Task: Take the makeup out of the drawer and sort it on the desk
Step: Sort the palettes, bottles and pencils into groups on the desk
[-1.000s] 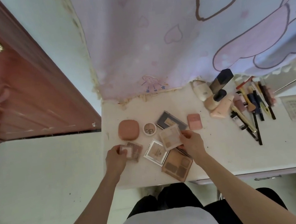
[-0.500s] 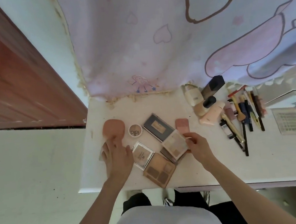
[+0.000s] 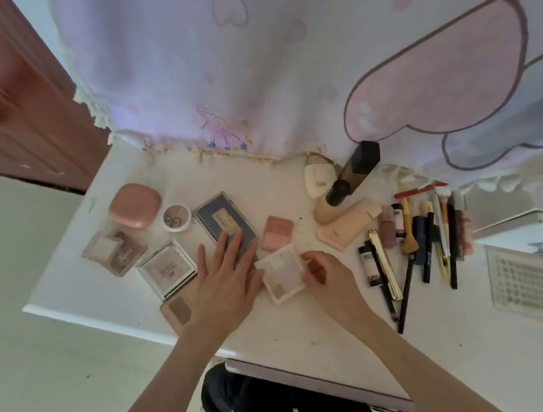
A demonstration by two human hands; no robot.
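The left hand [image 3: 226, 281] lies flat, fingers straight, on the dark blue rectangular palette [image 3: 226, 224]. The right hand [image 3: 328, 279] pinches the pale square clear-lidded palette [image 3: 282, 273] on the white counter [image 3: 453, 337].

On the bench [image 3: 314, 331], the compacts and palettes lay in a cluster at the left. A rounded compact [image 3: 134, 205] sat farthest left and far, with a small round pot [image 3: 176, 217] just right of it and a flat rectangular palette [image 3: 224, 224] further right. Near of the compact lay a clear-lidded palette [image 3: 113, 250], then a square palette [image 3: 167, 271] to its right. The left hand [image 3: 226, 281] lay flat over the rectangular palette's near end. Right of it, the right hand [image 3: 327, 276] touched a small square palette [image 3: 281, 275]. Bottles and tubes [image 3: 343, 210] lay far right of centre, pencils and brushes [image 3: 420, 241] right of those.
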